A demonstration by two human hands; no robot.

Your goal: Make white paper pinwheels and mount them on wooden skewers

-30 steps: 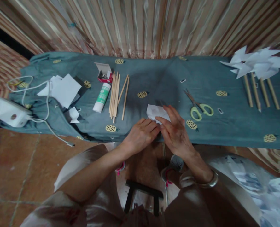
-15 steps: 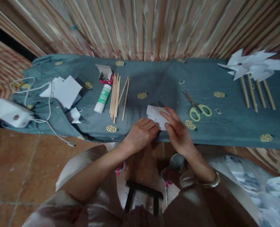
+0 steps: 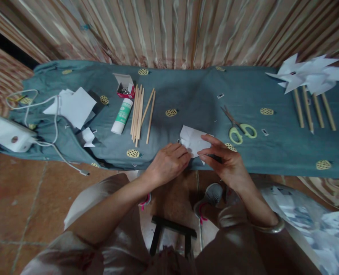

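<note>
A white piece of paper [image 3: 194, 138], folded or creased, lies at the front edge of the cloth-covered table between my hands. My left hand [image 3: 171, 160] is closed on its lower left corner, knuckles up. At its right side my right hand [image 3: 222, 156] grips the paper between thumb and fingers. Green-handled scissors [image 3: 238, 126] lie half open to the right of my right hand. Left of my hands are several thin wooden sticks [image 3: 138, 114] and a green-and-white glue stick [image 3: 122, 116]. Behind the glue stick is an open red box of small metal pins [image 3: 125, 89].
Several white paper pinwheels [image 3: 307, 74] on sticks lie at the far right. At the left are white paper sheets [image 3: 79, 107], a crumpled scrap [image 3: 87, 137] and a white power adapter [image 3: 10, 133] with cables. A dark stool [image 3: 173, 227] stands below the table.
My right hand has shifted right and slightly down, its fingers now at the paper's right edge. The paper has turned slightly. My left hand stays at its lower left corner.
</note>
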